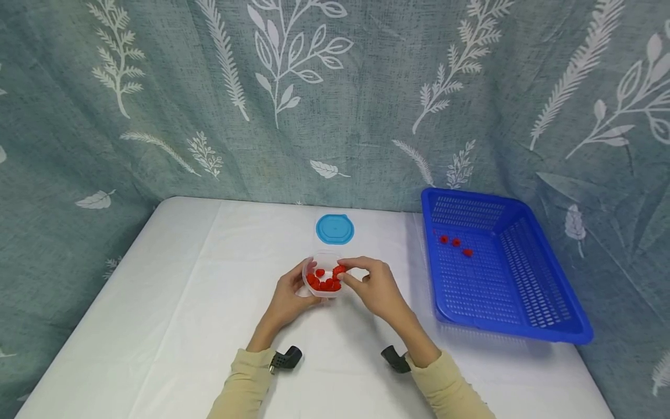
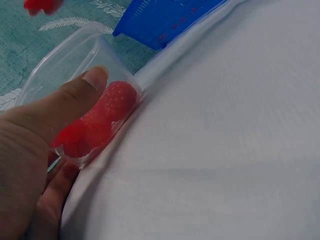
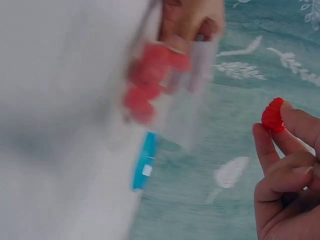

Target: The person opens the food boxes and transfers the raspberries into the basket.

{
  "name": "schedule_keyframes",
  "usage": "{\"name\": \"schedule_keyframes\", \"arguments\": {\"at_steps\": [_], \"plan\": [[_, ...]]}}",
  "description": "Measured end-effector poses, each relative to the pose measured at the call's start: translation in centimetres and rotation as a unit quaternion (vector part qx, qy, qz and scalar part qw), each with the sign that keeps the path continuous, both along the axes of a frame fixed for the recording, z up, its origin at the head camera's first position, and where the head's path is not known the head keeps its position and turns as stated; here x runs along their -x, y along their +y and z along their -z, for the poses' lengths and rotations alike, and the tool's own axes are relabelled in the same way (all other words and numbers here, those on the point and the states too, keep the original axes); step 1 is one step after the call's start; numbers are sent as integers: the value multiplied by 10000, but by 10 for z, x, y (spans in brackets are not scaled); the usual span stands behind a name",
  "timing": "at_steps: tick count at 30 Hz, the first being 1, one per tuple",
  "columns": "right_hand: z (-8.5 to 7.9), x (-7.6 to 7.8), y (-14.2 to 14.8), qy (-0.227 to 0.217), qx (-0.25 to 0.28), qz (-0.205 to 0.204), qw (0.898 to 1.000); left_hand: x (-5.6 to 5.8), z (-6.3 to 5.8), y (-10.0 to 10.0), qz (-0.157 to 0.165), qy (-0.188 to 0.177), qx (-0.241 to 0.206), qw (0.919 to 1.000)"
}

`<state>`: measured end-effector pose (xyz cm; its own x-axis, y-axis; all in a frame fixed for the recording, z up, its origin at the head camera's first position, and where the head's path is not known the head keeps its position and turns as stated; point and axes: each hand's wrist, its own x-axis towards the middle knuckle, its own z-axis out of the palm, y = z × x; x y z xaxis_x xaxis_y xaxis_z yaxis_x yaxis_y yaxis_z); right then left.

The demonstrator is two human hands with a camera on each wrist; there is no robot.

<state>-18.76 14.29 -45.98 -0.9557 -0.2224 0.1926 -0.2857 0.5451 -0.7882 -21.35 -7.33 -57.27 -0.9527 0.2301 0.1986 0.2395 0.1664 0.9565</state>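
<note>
My left hand [image 1: 288,299] holds a clear plastic container [image 2: 52,67] on the white-covered table, with the thumb pressed along its side in the left wrist view. Several raspberries [image 2: 119,100] lie at the bottom of this container. Between the thumb and fingertips of my right hand [image 1: 378,286] is one red raspberry [image 3: 272,115], pinched over the container's right side in the head view. The right wrist view shows that raspberry apart from the others, which look blurred there.
A round blue lid [image 1: 335,228] lies on the table [image 1: 209,326] behind the container. To the right stands a blue plastic basket [image 1: 471,297] with perforated walls, and a few raspberries [image 1: 456,242] lie near its left side. A patterned green curtain [image 1: 366,116] hangs behind the table.
</note>
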Motion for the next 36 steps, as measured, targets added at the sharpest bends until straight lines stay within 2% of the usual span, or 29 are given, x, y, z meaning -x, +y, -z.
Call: {"name": "schedule_keyframes", "arguments": {"at_steps": [4, 11, 15, 20, 24, 27, 34, 36], "plan": [[-27, -8, 10, 338, -272, -137, 9990, 0, -1, 1, 5, -15, 4, 10000], [-67, -15, 43, 546, -453, -106, 9974, -1, -1, 2, -45, -42, -6, 10000], [-86, -10, 68, 618, -466, 79, 9970, -1, -1, 3, -77, -146, -19, 9999], [-103, 5, 100, 533, -345, 324, 9975, -1, -1, 4, -96, -190, -57, 9998], [-106, 21, 125, 412, -72, 556, 9976, -1, -1, 4, -158, -187, -22, 9997], [-102, 33, 144, 425, 72, 856, 9954, -1, -1, 4, -197, -180, 16, 9996], [-73, 66, 191, 501, 138, 1585, 9860, -2, -2, 5, -119, -151, 50, 9998], [-64, 75, 203, 477, 81, 1708, 9841, -5, -10, 5, -77, -171, -4, 9998]]}}
